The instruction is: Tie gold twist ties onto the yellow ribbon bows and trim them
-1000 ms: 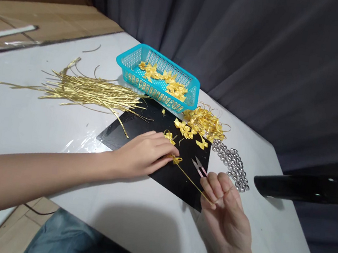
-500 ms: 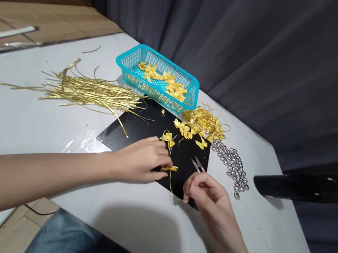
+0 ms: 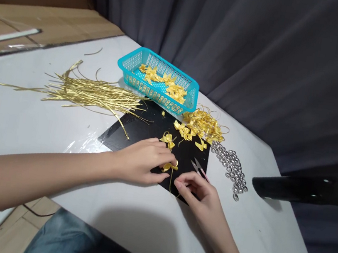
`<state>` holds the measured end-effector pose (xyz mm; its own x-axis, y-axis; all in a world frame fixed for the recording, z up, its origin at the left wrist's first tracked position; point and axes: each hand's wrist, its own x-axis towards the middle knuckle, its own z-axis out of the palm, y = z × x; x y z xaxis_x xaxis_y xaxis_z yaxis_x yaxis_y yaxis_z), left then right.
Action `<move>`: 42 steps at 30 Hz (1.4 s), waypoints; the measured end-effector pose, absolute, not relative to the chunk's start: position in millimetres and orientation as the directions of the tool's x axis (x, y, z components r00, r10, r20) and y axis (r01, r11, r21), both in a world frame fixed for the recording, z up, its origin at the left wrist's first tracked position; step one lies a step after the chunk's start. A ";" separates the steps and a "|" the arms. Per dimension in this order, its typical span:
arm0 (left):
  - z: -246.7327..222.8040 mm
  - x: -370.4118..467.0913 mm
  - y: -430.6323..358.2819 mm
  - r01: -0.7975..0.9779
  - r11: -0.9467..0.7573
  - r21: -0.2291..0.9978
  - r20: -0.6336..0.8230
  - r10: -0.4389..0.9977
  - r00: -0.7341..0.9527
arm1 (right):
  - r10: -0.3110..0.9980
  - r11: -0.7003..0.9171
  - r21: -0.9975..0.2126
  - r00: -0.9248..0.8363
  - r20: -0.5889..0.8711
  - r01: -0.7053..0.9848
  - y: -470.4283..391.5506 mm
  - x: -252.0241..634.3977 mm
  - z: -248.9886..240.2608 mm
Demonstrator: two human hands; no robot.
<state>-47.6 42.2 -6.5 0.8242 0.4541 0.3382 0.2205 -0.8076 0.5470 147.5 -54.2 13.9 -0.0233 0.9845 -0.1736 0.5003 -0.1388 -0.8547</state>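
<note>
My left hand [image 3: 145, 161] rests over the black mat [image 3: 131, 127], its fingers on a small yellow ribbon bow [image 3: 169, 167]. A thin gold cord [image 3: 170, 182] hangs from that bow toward the mat's front edge. Just right of it is my right hand [image 3: 197, 191], thumb and forefinger pinched together; what they hold, if anything, is too small to name. Small scissors [image 3: 197, 166] lie on the mat behind my right hand, partly hidden by it. Another yellow bow with a cord loop [image 3: 168, 140] lies beyond my left fingers.
A turquoise basket [image 3: 157, 93] holds yellow bows. Beside it are a pile of looped bows [image 3: 205, 125] and silver beads [image 3: 231, 164]. Gold cords [image 3: 94, 94] lie at the left. A black cylindrical object [image 3: 289, 187] juts in from the right.
My right hand has moved left, closer to the bow and my left hand. The bow under my left fingers has turned and shows more of its loops. More of the scissors shows.
</note>
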 end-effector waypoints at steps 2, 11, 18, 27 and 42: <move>-6.7 -47.7 42.9 0.223 -0.802 0.555 0.337 0.462 0.821 | 0.986 -0.135 -0.856 -0.019 -0.167 0.499 -54.3 147.8 13.4; -7.1 -47.5 47.2 0.260 -0.761 0.594 0.358 0.540 0.762 | 0.994 -0.086 -0.872 -0.015 -0.106 0.481 -55.3 150.6 11.0; 5.9 -56.0 60.7 0.302 -0.820 0.487 0.453 0.533 0.715 | 0.996 -0.008 -0.794 -0.062 -0.057 0.608 -55.5 152.5 8.0; 27.3 -100.8 118.3 0.739 -0.545 0.395 0.136 0.831 0.540 | 0.995 0.083 -0.651 -0.101 0.009 0.754 -51.9 153.8 5.1; 21.7 -114.1 136.4 0.778 -0.532 0.334 0.014 0.828 0.560 | 0.989 0.101 -0.652 -0.149 -0.019 0.752 -53.7 154.3 7.7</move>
<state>-114.1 136.4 21.7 0.5604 0.8281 0.0140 0.7780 -0.5321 0.3341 154.3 -53.7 7.7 -0.1487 0.9887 -0.0188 0.7519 0.1007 -0.6516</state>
